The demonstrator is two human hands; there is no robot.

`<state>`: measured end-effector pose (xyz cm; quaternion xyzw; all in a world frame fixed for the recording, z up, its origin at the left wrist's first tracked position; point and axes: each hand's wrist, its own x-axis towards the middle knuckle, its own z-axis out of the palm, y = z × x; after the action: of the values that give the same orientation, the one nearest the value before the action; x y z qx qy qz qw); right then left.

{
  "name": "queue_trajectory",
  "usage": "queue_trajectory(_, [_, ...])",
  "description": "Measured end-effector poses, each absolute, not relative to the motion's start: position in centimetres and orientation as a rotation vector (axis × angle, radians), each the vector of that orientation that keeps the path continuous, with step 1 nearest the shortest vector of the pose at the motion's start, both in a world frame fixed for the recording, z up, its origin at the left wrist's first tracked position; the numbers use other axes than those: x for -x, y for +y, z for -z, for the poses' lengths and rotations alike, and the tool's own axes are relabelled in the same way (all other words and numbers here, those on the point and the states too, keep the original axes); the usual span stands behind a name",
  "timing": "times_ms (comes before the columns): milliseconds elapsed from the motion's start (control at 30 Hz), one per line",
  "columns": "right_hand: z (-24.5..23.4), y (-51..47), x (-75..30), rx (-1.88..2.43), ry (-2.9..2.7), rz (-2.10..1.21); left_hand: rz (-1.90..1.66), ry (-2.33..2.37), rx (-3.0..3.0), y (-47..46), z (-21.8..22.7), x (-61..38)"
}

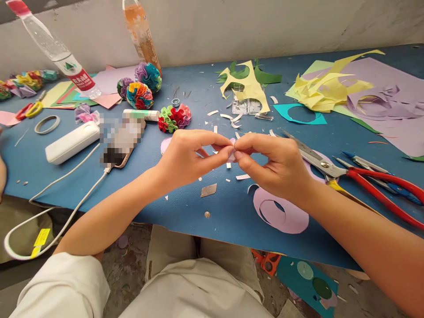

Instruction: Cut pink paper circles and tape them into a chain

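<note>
Over the front part of the blue table (pixel 185 194), my left hand (pixel 185 154) and my right hand (pixel 274 163) meet fingertip to fingertip. Both pinch a small lilac paper piece (pixel 232 155), mostly covered by the fingers. Partly behind my left hand lies a lilac paper disc (pixel 164 145). Below my right hand rests a lilac paper round (pixel 298 223) with cuts in it. Red-handled scissors (pixel 323 164) lie beyond my right wrist. White paper scraps (pixel 243 177) are scattered around, and a small metallic plate (pixel 208 190) lies nearer the table edge.
Ruffled paper balls (pixel 139 95), a red and green ruffled piece (pixel 175 117), a phone (pixel 124 141), and a white power bank (pixel 72 142) occupy the left. Two bottles (pixel 77 73) stand behind. Yellow offcuts (pixel 324 88) and lilac sheets (pixel 391 128) cover the right. A cable (pixel 84 207) loops over the front edge.
</note>
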<state>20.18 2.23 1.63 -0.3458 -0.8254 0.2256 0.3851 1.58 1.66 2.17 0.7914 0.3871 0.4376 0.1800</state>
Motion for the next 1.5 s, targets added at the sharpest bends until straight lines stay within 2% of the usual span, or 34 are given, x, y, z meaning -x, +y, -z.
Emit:
queue_trajectory(1033, [-1.83,2.41,-20.35,0.838,-2.097,-0.66,-1.195,1.05,-2.135,1.95,-2.18,-1.37])
queue_trajectory(1500, [-1.59,2.57,-20.42,0.737,-2.117,-0.549,-1.087,1.038,-1.853,1.9,-2.44,-1.47])
